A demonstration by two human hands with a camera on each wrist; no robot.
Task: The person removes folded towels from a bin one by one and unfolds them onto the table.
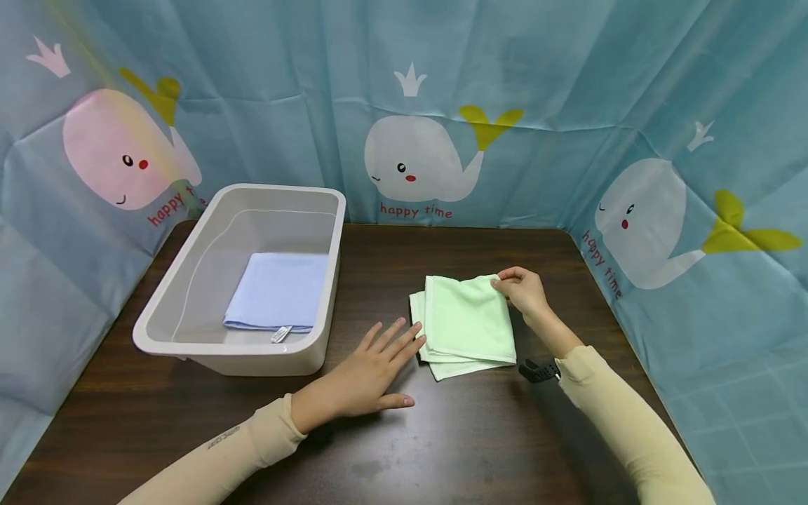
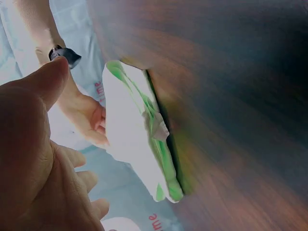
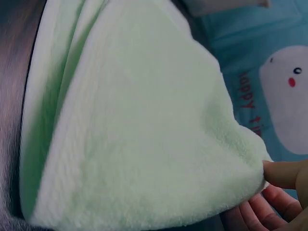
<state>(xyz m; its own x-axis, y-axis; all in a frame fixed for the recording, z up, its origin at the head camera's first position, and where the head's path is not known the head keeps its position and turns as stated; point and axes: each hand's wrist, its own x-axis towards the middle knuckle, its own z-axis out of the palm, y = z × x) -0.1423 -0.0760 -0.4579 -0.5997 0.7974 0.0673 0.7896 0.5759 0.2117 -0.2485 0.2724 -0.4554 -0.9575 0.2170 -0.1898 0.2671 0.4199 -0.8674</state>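
Observation:
A pale green towel (image 1: 470, 319), folded into a rough square of several layers, lies on the dark wooden table. Its far right corner is pinched between the thumb and fingers of my right hand (image 1: 524, 291); the right wrist view shows the thumb on top of the towel edge (image 3: 159, 120). My left hand (image 1: 369, 372) is spread with straight fingers, palm down, its fingertips right at the towel's left edge. In the left wrist view the towel's layered side (image 2: 156, 130) faces me, with a small whitish tag on it.
A light grey plastic bin (image 1: 236, 348) stands at the left, holding a folded blue towel (image 1: 278, 287) with a white label. A blue curtain (image 1: 265, 105) printed with whales borders the table's back and sides. A black strap (image 1: 538, 370) is at my right wrist.

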